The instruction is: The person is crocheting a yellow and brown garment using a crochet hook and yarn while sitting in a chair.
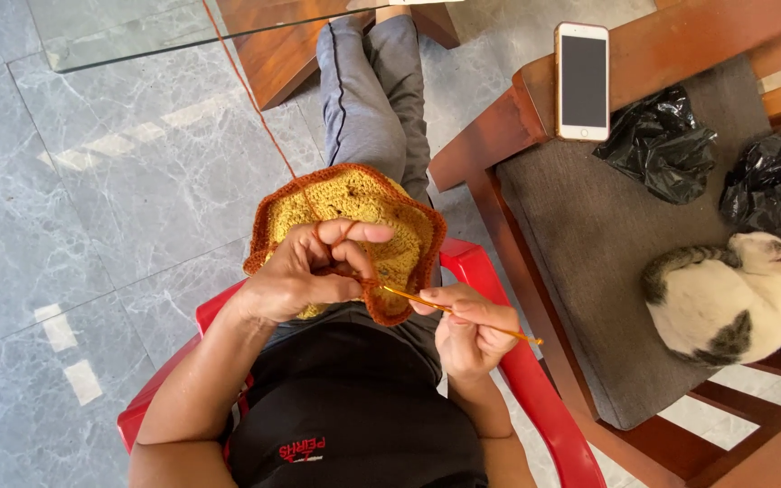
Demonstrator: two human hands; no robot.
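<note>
While the thin orange-yellow crochet hook (463, 314) lies nearly level, its long axis runs from lower right to upper left, tip entering the rust-brown border of the mustard-yellow crocheted piece (354, 203). That piece rests over the lap, above the red plastic chair (490, 280). Right hand (467, 334): fingers curled closed, pinching the hook mid-shaft, wrist bent inward. Left hand (309, 267): partly closed, thumb and fingers gripping the piece's near edge, index finger raised with the rust-brown yarn strand (255, 99) running over it toward the upper left.
</note>
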